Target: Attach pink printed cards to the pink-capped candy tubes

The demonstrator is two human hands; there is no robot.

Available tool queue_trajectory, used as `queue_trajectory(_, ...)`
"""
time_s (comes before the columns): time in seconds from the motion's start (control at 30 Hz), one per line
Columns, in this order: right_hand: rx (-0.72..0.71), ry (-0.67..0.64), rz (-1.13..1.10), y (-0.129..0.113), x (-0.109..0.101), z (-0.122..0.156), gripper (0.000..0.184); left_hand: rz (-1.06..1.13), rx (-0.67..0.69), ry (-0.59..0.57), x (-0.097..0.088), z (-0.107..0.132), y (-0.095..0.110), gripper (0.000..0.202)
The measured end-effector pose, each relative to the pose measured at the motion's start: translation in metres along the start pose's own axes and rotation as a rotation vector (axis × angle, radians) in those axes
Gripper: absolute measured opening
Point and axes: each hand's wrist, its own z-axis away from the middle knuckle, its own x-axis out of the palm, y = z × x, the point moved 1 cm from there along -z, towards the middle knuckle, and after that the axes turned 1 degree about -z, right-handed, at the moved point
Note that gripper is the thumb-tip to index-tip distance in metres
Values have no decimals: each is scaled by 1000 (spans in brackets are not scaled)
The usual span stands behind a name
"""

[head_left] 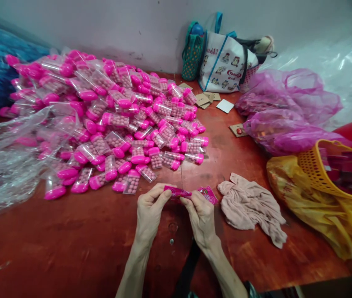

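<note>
Your hands are just left of the crumpled cloth (252,205) on the table (70,244). Your left hand (151,207) pinches one end of a pink printed label (178,193) between thumb and fingers; your right hand (202,211) pinches it farther along, and its free end sticks out toward the cloth. The label stretches between your two grips. Beyond and left of the cloth lies a heap of clear tubes (115,120) with pink caps, many filled with small pink balls. Right of the cloth, a yellow basket (315,169) holds dark pink pieces (343,169). Beyond the cloth sit purple bags (283,99), their contents too blurred to tell.
</note>
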Motion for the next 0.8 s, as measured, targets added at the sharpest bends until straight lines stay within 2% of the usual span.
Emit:
queue_trajectory(0.07, 27, 116, 1, -3, 1, 2, 8, 23, 0, 107, 0, 1, -3, 10)
queue_trajectory(0.17, 49, 247, -12, -6, 3, 4, 9, 47, 31, 231, 3, 2, -7, 10)
queue_trajectory(0.4, 5, 218, -86, -11, 5, 3, 8, 88, 41, 289, 6, 5, -8, 14)
queue_trajectory(0.53, 75, 254, -148, -11, 4, 3, 7, 67, 52, 271, 6, 6, -7, 15)
queue_trajectory(0.67, 109, 221, -216, -10, 6, 4, 9, 164, 33, 203, 7, 5, -2, 15)
queue_trajectory(0.8, 299, 166, -436, -6, 11, 4, 19, 316, -37, 147, 7, 2, 4, 15)
